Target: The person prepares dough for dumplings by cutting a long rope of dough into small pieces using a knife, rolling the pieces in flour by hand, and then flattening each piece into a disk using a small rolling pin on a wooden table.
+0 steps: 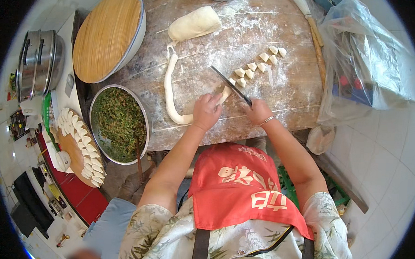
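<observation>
A long rope of dough (170,87) curves down and round on the floured wooden board, and its right end runs under my left hand (207,111). The fingers of that hand are closed about the rope, steadying it. My right hand (257,111), with a bracelet at the wrist, grips a knife (230,84) by its handle. The blade slants up and left across the tip of the rope. Beyond it, small cut dough pieces (249,74) lie in a staggered row toward the upper right. A thick log of dough (194,24) rests farther back.
At left stand a metal bowl of chopped green filling (121,125), a basin with a round wooden lid (108,35) and a round board of shaped dumplings (82,146). Steamer pots (39,64) sit beyond. A brush (307,13) and plastic-covered items (361,67) line the right.
</observation>
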`<action>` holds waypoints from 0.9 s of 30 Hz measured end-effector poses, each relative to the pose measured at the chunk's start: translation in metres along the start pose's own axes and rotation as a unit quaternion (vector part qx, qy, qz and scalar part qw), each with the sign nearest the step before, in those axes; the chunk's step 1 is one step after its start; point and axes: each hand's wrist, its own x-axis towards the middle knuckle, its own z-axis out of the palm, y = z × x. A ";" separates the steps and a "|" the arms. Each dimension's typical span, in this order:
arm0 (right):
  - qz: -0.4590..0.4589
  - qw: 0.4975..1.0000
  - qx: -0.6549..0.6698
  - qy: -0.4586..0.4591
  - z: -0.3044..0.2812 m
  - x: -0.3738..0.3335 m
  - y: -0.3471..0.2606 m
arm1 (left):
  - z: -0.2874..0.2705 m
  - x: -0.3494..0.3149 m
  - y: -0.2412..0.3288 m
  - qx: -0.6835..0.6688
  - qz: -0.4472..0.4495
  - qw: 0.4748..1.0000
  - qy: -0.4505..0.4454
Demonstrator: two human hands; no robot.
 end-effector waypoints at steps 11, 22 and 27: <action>0.017 0.996 -0.069 -0.062 -0.006 -0.025 0.001 | 0.002 -0.005 0.008 -0.033 0.008 0.999 0.007; -0.006 0.999 0.016 -0.038 0.001 -0.023 -0.011 | -0.009 -0.003 -0.009 0.016 -0.120 0.991 0.049; -0.024 0.997 -0.022 -0.068 -0.001 -0.030 -0.018 | -0.011 -0.003 -0.009 0.007 -0.158 0.987 0.010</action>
